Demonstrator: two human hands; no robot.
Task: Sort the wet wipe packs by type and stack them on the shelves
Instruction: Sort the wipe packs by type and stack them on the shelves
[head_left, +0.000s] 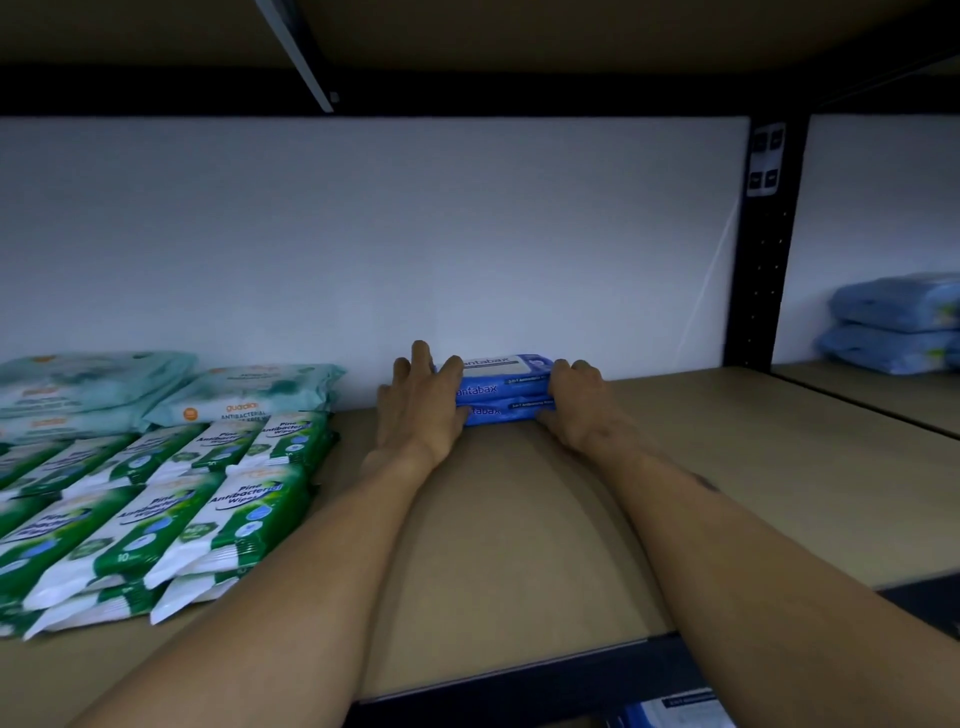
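Two blue Antabax wipe packs (501, 391) lie stacked at the back of the wooden shelf (727, 467), against the white wall. My left hand (421, 402) grips the stack's left end, fingers curled over the top pack. Gripping the right end is my right hand (576, 402). To the left lie several green-and-white pine antibacterial wipe packs (156, 514) in rows, stacked two high. Behind them sit pale teal Guardian antibacterial packs (244, 397).
A black upright post (763, 249) divides this bay from the right one, where light blue packs (898, 325) are stacked. The upper shelf's dark edge (467, 91) runs overhead. Another blue pack (675, 709) shows below the shelf's front edge.
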